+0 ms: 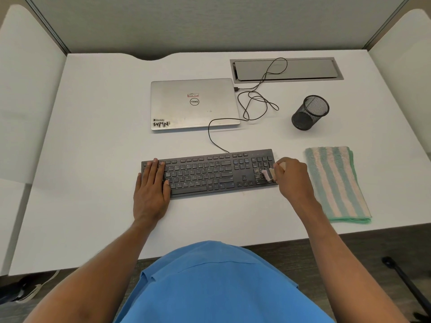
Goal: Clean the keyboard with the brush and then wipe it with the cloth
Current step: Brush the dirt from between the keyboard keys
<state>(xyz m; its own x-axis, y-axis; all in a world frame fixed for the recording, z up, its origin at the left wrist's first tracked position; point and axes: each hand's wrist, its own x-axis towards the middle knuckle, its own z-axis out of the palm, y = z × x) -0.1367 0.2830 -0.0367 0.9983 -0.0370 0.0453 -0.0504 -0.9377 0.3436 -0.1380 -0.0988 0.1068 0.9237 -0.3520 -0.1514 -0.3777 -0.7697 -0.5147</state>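
Black keyboard [210, 173] lies flat near the front of the white worktop [93, 136], cable running back toward a closed silver laptop [193, 103]. Left hand [151, 190] rests flat on the keyboard's left end, fingers straight over the keys, thumb beside the front edge. Right hand [291, 178] sits at the keyboard's right end, fingers curled round a small brush [270, 174]; pale bristles touch the number-pad keys. Striped green and pink cloth [335, 183], folded, lies on the worktop just right of the right hand, untouched. Black mesh pen cup [310, 113] stands behind the cloth.
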